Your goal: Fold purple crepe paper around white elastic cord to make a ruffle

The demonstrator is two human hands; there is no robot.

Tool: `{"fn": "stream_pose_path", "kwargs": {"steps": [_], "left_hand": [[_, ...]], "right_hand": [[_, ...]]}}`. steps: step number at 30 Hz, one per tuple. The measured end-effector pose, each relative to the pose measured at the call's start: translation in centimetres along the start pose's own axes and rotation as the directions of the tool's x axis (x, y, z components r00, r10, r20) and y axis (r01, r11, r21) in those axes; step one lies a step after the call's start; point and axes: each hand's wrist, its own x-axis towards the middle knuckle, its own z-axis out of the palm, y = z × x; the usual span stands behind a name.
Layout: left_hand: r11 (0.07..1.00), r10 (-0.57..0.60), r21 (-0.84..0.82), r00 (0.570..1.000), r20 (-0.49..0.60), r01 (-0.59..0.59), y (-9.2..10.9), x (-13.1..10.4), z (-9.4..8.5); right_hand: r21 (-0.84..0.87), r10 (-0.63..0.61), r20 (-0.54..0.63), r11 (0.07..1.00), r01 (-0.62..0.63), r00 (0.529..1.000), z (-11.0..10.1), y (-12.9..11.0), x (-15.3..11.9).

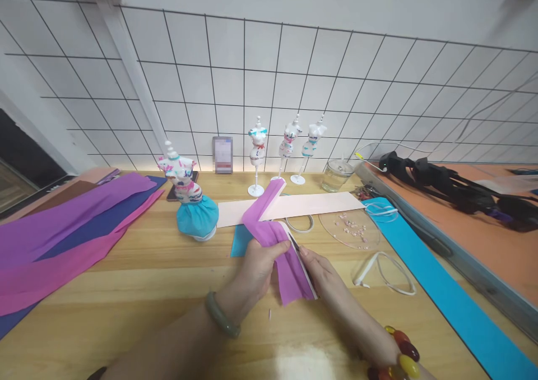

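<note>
Left hand: thumb and fingers pinching the purple strip
Right hand: closed round a slim dark tool — tip at the strip's edge
Purple strip: bent, over the table, partly hiding a pale band
Mannequin: blue skirt — left of both hands

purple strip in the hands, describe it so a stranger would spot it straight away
Find the wooden table, then the left hand and right hand near its middle. The bent purple strip is gripped in the left hand. Unlike the wider purple sheet lying far left, it shows white along an edge.
</note>
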Motion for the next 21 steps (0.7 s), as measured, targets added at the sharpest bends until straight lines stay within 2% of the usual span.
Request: {"fn": "stream_pose_path", "kwargs": {"steps": [8, 21], "left_hand": [[1.0, 0.008, -0.005, 1.0, 0.014, -0.008, 0.19, -0.16, 0.19], [0.999, -0.016, -0.038, 1.0, 0.001, 0.016, 0.0, -0.19, 0.23]], "right_hand": [[0.033, 0.04, -0.018, 0.999, -0.04, 0.999, -0.01, 0.32, 0.15], [-0.028, -0.011, -0.05, 1.0, 0.009, 0.999, 0.04, -0.14, -0.01]]}}
